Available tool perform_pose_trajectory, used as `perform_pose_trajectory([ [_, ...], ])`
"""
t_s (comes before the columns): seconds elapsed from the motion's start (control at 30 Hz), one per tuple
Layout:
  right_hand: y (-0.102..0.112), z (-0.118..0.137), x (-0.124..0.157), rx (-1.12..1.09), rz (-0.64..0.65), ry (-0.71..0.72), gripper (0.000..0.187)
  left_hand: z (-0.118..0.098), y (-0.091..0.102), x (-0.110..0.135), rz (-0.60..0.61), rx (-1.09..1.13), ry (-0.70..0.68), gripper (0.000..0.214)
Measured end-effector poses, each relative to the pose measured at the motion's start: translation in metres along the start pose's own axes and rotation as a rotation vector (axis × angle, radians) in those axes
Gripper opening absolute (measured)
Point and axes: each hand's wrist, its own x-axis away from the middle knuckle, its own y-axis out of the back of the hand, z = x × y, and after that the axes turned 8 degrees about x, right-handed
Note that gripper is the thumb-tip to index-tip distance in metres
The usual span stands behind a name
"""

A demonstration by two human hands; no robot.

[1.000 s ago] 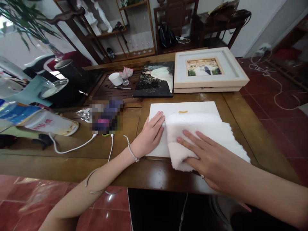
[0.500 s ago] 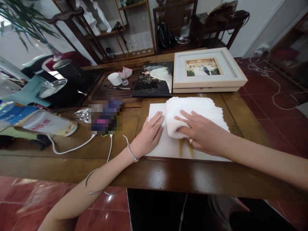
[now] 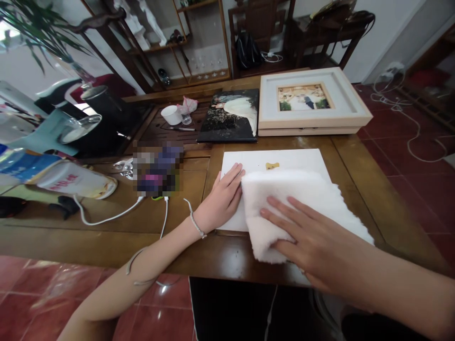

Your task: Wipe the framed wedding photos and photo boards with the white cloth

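Note:
A white panel [image 3: 241, 161] lies flat on the wooden table, with a small gold-coloured piece [image 3: 272, 166] showing near its far side. My left hand [image 3: 222, 199] rests flat on the panel's left edge, fingers stretched out and holding nothing. Under my right hand [image 3: 302, 232] is a fluffy white towel [image 3: 259, 199], folded over at its left end. The fingers press on top of it, and the thumb tucks by its near edge. The towel covers the panel's near right part and overhangs the near edge.
Behind the panel lie a dark photo board [image 3: 227, 116] and a pale wooden picture frame [image 3: 263, 111]. To the left are a pixelated patch with white cables [image 3: 106, 222], a plastic packet [image 3: 74, 179], a white cup [image 3: 171, 114] and a dark pot [image 3: 101, 102].
My right hand has drawn the towel toward me and slightly right, past the panel's near edge. The gold-coloured piece is now uncovered. My left hand stays on the panel.

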Motion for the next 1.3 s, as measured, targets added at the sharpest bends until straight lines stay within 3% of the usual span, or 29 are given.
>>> perform_pose_trajectory([
  [0.1,0.006,0.001,0.010,-0.025,-0.013,-0.008,0.045,0.001,-0.001,0.001,-0.024,-0.004,-0.005,0.045],
  [0.2,0.004,-0.016,0.008,-0.003,-0.012,-0.042,0.047,0.001,-0.002,0.001,-0.034,0.004,0.000,0.044],
  [0.37,-0.011,-0.057,-0.014,0.081,-0.015,-0.092,0.050,0.000,-0.003,0.000,-0.030,0.003,0.011,0.045],
  [0.47,-0.017,-0.065,-0.030,0.144,-0.028,-0.105,0.049,0.000,-0.003,0.000,-0.034,0.006,0.010,0.045],
  [0.6,-0.020,-0.047,-0.038,0.179,-0.019,-0.042,0.040,0.000,-0.002,-0.001,-0.021,0.015,0.001,0.047],
  [0.8,-0.012,0.002,-0.014,0.135,-0.130,0.042,0.012,0.003,0.001,0.001,0.003,0.019,-0.022,0.049],
  [0.87,-0.007,0.009,-0.006,0.077,-0.112,0.058,0.010,0.003,0.001,0.001,0.016,0.017,-0.011,0.049],
  [0.93,-0.003,0.009,0.000,0.016,-0.073,0.055,0.020,0.002,0.002,0.001,0.025,0.019,-0.004,0.049],
  [1.07,-0.001,-0.018,-0.002,0.015,0.000,-0.003,0.040,0.000,0.001,0.000,0.003,0.025,0.005,0.047],
  [1.2,-0.009,-0.054,-0.016,0.109,0.001,-0.057,0.049,0.001,-0.001,0.000,-0.037,0.025,0.003,0.046],
  [1.3,-0.014,-0.066,-0.032,0.165,-0.007,-0.100,0.051,0.001,-0.001,-0.001,-0.061,0.062,0.011,0.046],
])
